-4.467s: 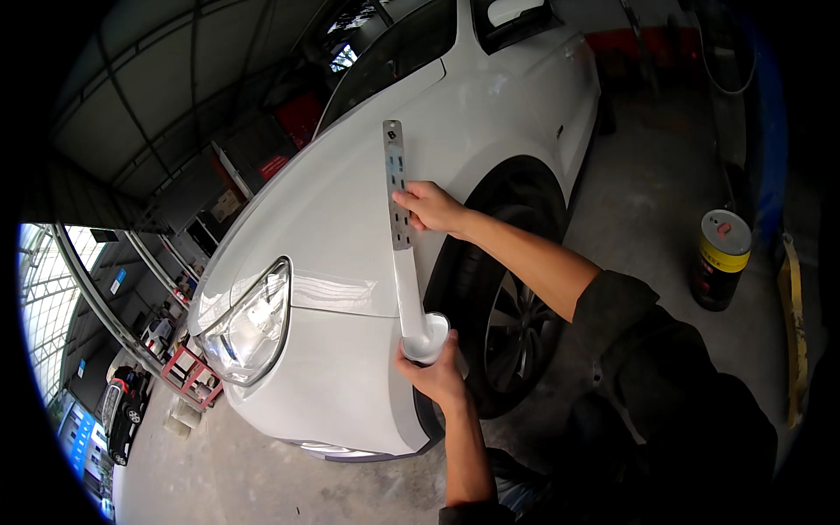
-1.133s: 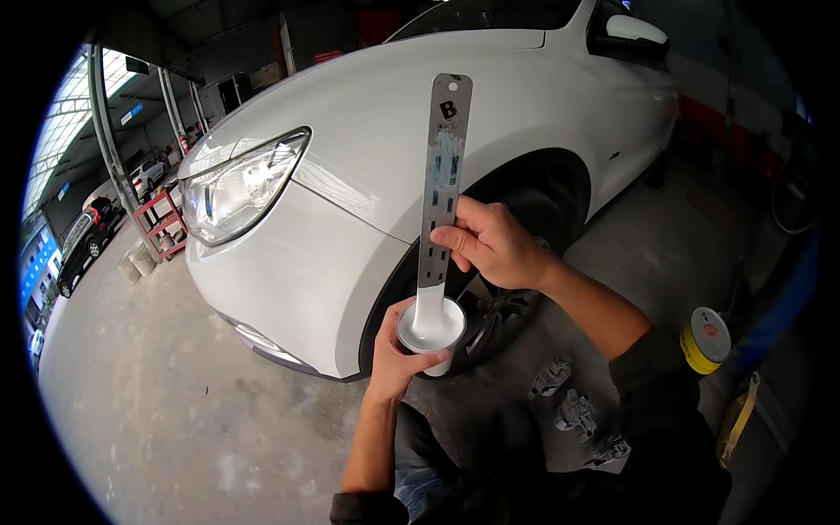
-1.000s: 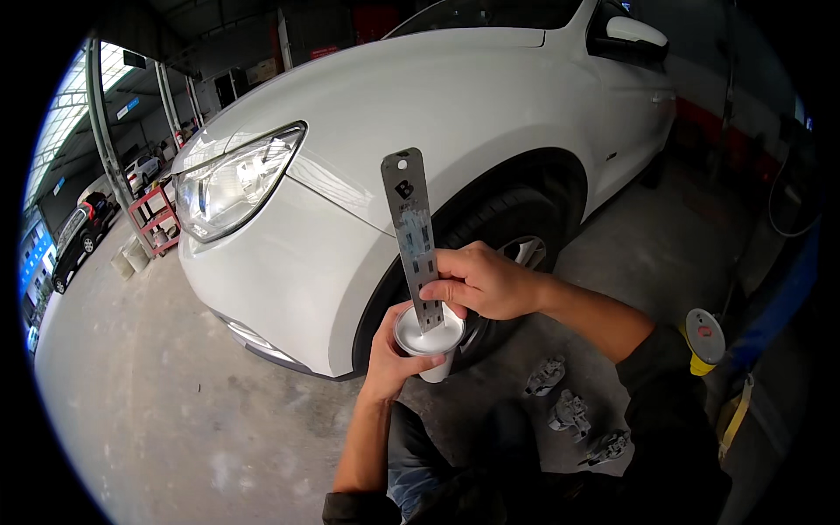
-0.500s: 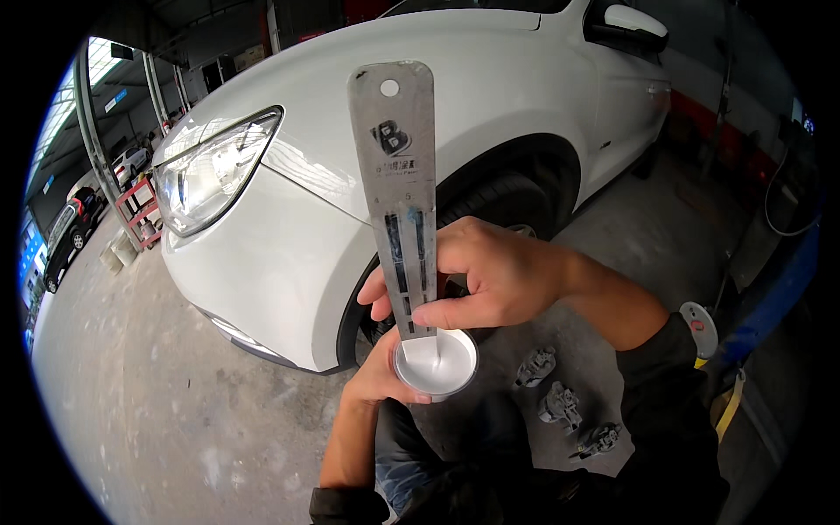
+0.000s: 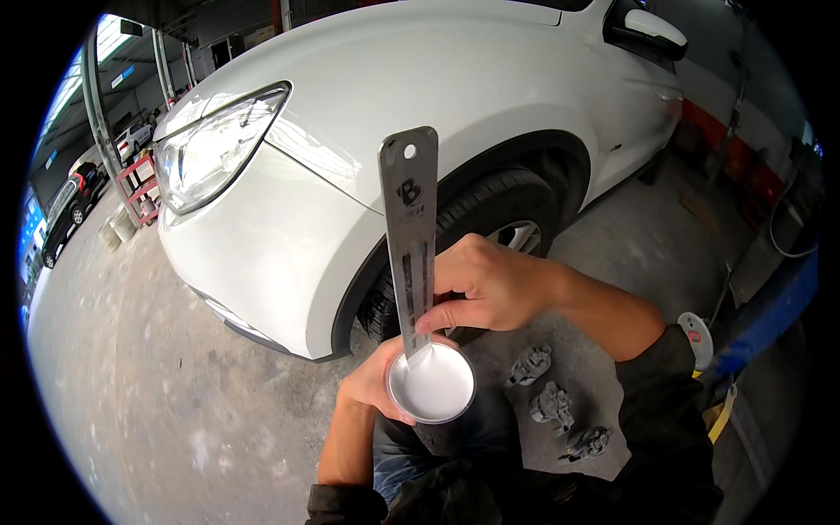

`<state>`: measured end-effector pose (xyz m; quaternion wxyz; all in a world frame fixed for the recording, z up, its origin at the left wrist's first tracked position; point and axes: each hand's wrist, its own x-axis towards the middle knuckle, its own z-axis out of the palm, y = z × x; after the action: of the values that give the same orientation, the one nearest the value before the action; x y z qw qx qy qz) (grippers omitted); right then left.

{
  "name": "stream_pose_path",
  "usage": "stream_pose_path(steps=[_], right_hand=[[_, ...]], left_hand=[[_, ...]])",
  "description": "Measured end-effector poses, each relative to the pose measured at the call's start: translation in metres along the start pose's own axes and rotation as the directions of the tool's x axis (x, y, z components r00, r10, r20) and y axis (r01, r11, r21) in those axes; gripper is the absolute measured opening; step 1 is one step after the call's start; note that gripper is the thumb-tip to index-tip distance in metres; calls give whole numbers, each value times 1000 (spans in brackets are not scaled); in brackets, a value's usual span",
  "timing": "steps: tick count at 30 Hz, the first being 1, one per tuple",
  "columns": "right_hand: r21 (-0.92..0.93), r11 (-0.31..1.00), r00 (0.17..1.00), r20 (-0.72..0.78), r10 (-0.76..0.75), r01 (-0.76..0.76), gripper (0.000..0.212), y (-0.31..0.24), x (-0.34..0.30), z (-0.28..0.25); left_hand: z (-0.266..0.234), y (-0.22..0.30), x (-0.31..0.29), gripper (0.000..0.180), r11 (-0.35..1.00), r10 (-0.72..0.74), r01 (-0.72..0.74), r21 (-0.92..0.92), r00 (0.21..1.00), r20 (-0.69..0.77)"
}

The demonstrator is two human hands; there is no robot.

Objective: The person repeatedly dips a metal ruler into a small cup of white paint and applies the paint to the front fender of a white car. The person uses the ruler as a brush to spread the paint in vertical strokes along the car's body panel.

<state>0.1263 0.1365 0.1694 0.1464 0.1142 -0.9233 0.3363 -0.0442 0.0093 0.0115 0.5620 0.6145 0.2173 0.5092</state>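
Observation:
My left hand (image 5: 374, 382) is closed around a small cup (image 5: 471, 404) of white paint (image 5: 435, 385). My right hand (image 5: 486, 287) pinches a flat metal paint stirring stick (image 5: 409, 214) by its lower half. The stick stands nearly upright and leans slightly left, with a round hole near its top and slots along its length. Its lower tip is dipped in the paint at the far left side of the cup. Some fingers of my right hand are hidden behind the stick.
A white car (image 5: 289, 236) stands right ahead, with its headlight (image 5: 226, 150) at left and front tyre (image 5: 490, 206) behind my hands. Several grey spray guns (image 5: 553, 408) lie on the floor at right. A blue post (image 5: 766, 306) and a red rack (image 5: 140, 185) stand farther out.
The stirring stick has tilted and its top sits lower and a little to the right. Its tip has shifted toward the cup's left side. The view has shifted slightly.

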Motion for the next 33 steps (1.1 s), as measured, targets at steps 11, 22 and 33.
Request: stream_pose_path(steps=[11, 22, 33], right_hand=[[12, 966, 895, -375, 243, -258, 14, 7, -39, 16], [105, 962, 704, -662, 258, -254, 14, 7, -38, 18], [114, 914, 676, -639, 367, -388, 15, 39, -48, 30]], left_hand=[[16, -8, 5, 89, 994, 68, -13, 110, 854, -515], [38, -35, 26, 85, 971, 110, 76, 228, 703, -703], [36, -26, 36, 84, 971, 141, 34, 235, 712, -688]])
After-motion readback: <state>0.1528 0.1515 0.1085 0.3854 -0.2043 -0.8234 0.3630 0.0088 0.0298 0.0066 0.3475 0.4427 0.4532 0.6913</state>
